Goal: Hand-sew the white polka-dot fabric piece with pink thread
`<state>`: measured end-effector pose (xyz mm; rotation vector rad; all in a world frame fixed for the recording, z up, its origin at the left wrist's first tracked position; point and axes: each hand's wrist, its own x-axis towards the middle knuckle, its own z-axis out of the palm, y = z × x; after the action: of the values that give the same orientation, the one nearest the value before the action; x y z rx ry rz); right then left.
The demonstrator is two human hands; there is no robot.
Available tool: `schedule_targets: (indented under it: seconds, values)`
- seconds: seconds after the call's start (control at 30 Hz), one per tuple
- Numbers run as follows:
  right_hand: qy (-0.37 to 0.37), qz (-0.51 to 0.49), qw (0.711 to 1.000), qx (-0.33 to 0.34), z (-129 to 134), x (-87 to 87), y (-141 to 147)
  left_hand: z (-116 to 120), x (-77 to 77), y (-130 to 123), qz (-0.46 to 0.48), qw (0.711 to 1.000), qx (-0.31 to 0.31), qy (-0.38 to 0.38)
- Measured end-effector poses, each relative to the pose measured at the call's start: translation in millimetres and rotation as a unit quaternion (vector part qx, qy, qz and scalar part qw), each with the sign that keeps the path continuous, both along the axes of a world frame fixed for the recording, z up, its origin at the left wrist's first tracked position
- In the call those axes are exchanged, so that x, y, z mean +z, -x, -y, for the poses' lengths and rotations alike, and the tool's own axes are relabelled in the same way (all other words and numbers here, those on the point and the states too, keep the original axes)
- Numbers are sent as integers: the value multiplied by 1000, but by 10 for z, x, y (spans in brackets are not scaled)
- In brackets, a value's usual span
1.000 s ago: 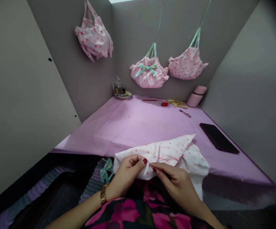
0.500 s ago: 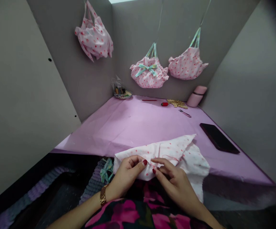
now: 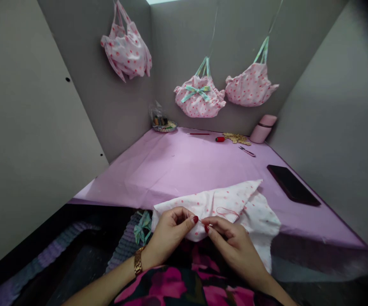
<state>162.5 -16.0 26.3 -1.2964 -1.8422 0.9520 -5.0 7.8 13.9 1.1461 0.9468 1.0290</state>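
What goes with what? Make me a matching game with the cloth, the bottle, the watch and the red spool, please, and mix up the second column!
Things
1. cloth
2. bottle
3. watch
4. spool

Where or what colour
A. gold
B. next to the beige pile
C. white with reddish dots, held in the left hand
D. pink, at the back right of the table

Right pairs: 1-C, 2-D, 3-A, 4-B
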Motion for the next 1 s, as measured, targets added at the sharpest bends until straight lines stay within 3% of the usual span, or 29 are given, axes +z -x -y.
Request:
schedule_targets:
  seconds: [0.3,0.53,1.0]
  values:
    - [-9,5,1000,1,0,26,19,15,42,10,-19,999,-13,-25]
    - [18,-10,1000,-12,-3,-32,6,10,-9,11,-7,1000,-20,-15]
    - [103,-151,983,-10,-21,-175,1,3,-33,0,17,999,-45,2]
